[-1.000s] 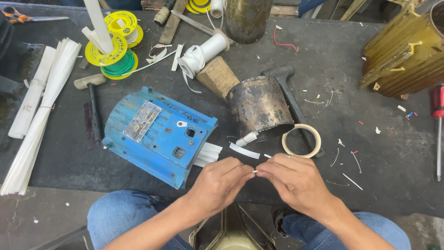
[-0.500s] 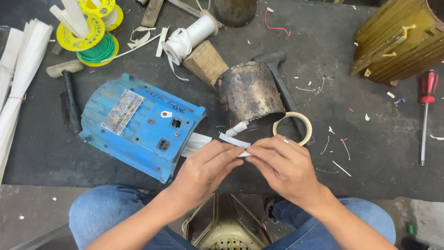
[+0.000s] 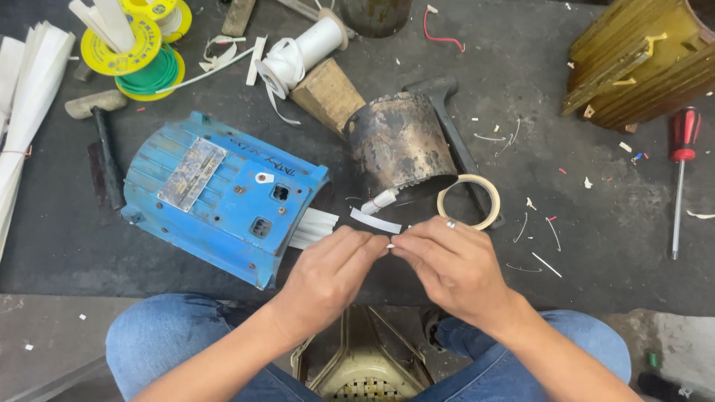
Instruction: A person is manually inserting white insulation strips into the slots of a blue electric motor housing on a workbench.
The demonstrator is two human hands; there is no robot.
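Pinching a small white piece (image 3: pixel 390 245) between two hands over a dark work mat (image 3: pixel 521 283).

Left hand (image 3: pixel 331 272) and right hand (image 3: pixel 450 264) meet fingertip to fingertip just above the person's knees, each with fingers curled in and thumb and forefinger closed on one end of the tiny white piece (too small to tell what it is). A ring shows on a right finger. Just beyond the fingertips lies a white strip (image 3: pixel 375 220), with a roll of tape (image 3: pixel 468 201) near the right hand, resting against a rusty metal cylinder (image 3: pixel 398 145). A blue motor housing (image 3: pixel 220 193) lies just beside the left hand, white strips poking from under it.
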